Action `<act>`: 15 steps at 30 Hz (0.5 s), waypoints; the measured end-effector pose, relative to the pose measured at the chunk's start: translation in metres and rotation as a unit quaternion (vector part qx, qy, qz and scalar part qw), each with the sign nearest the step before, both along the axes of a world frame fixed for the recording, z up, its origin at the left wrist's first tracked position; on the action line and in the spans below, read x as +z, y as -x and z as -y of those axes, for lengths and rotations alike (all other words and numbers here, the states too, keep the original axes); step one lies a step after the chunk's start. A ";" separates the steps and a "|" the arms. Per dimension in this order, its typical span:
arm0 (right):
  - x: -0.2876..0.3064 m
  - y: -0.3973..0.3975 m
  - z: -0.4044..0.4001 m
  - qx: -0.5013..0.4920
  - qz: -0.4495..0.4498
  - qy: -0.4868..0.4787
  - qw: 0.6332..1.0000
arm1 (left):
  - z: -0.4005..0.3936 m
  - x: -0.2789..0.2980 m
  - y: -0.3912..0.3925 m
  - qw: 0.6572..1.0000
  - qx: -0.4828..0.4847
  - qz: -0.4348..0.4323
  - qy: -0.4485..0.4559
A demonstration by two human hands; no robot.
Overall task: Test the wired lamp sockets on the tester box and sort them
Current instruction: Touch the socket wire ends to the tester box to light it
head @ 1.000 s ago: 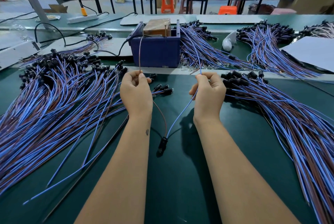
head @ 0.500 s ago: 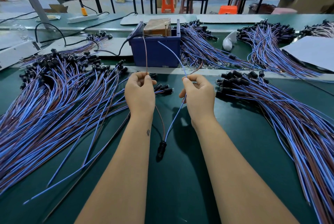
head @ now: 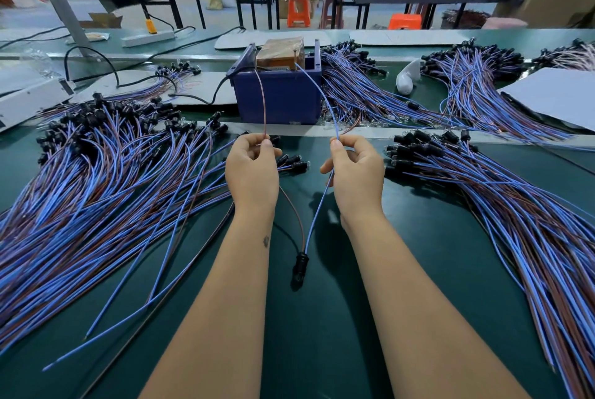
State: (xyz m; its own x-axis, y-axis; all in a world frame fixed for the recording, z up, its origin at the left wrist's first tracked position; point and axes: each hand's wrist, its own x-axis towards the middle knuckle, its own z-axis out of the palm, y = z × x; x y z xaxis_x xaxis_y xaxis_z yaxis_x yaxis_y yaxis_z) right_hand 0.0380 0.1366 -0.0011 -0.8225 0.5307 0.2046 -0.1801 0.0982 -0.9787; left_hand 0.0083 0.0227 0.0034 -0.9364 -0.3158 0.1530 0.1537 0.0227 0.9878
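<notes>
Both hands pinch one black socket's [head: 300,265] leads: left [head: 252,170] brown, right [head: 355,173] blue.

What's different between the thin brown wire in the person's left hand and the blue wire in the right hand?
The thin brown wire rises nearly straight to the blue tester box at its left side; the thin blue wire slants to its right side. The left hand pinches the brown one, the right hand the blue. Both run down to one black lamp socket hanging between the forearms.

Bright, even overhead light — soft shadows, sharp ctr, fisheye-bent edges.
</notes>
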 end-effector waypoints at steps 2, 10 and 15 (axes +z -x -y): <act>0.000 0.000 0.000 -0.002 0.002 -0.004 1.000 | 0.000 0.000 0.000 1.000 -0.003 0.001 0.004; -0.001 0.001 -0.001 -0.008 0.013 -0.012 1.000 | 0.000 0.001 -0.001 1.000 -0.007 0.005 0.009; -0.003 0.003 -0.002 -0.019 0.026 -0.011 0.999 | -0.001 0.001 -0.002 1.000 -0.008 0.009 0.007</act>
State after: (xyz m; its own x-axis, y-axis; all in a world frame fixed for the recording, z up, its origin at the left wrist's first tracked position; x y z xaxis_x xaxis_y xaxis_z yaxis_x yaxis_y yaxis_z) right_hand 0.0354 0.1388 -0.0040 -0.8111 0.5583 0.1746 -0.1251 0.1260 -0.9841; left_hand 0.0100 0.0234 0.0049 -0.9436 -0.2996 0.1410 0.1371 0.0340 0.9900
